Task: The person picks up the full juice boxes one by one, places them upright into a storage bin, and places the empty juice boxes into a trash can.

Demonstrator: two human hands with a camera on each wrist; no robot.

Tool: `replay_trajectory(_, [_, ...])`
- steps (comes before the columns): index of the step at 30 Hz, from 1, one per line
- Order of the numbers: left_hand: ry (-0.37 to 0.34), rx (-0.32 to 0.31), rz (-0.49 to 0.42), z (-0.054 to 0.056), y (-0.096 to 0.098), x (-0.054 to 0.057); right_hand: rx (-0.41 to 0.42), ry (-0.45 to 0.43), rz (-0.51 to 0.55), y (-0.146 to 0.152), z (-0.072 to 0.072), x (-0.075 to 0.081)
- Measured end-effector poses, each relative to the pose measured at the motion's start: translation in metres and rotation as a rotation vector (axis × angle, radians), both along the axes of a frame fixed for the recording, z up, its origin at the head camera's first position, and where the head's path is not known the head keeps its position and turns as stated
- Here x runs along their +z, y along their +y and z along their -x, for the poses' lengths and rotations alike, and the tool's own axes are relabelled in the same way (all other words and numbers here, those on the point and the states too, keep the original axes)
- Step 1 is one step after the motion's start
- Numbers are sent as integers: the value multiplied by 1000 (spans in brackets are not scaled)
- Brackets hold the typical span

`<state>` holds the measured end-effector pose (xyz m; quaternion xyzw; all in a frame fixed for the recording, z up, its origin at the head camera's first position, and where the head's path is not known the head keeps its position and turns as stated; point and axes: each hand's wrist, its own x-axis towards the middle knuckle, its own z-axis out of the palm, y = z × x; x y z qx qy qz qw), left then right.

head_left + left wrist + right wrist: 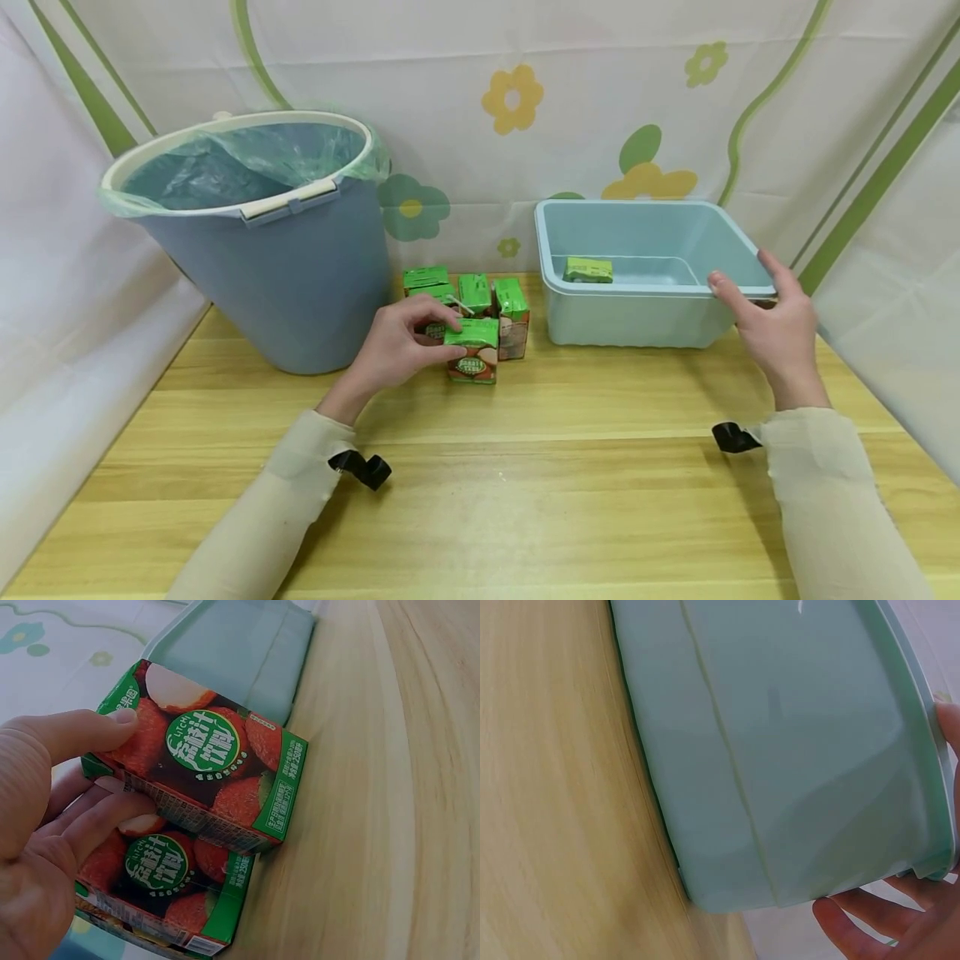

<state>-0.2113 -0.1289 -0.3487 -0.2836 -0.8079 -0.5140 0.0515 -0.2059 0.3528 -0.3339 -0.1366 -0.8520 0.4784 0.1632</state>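
My left hand (401, 343) pinches a litchi juice carton (473, 364) near its top, thumb on one face and fingers behind. In the left wrist view the held juice carton (210, 750) shows litchi fruit and a round green label, and another carton (165, 877) lies close against it. Several more green-topped cartons (512, 321) stand behind, one with a white straw. My right hand (780, 325) grips the front right corner of the light blue plastic bin (630, 318), thumb over its rim (941, 765) and fingers under it. A green carton (588, 270) lies inside the bin.
A tall blue-grey bucket (277, 275) with a white rim and a green plastic liner (247, 150) stands at the left, close to the cartons. Behind everything hangs a flowered white curtain (450, 100). The wooden table (525, 500) stretches in front.
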Motion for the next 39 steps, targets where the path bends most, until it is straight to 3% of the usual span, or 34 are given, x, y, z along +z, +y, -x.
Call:
replay_trajectory(8, [-24,-13,-92,-3,6,2,-9,-4,-10,0,0,1])
replay_trajectory(15, [-90,-8,-235,-8,13,9,-22,0,-23,0,1,2])
replay_trajectory(19, [-86,8,-306,-12,18,12,-22,3,-30,-1,1,1])
replay_trajectory(25, [-58,72,-376,-18,26,21,4,6,-28,-1,3,1])
replay_trajectory(31, [-49,184,-408,-22,35,36,0,2,-32,-1,1,-1])
replay_trajectory(39, [48,272,-476,-18,52,55,-9,6,-34,0,0,-2])
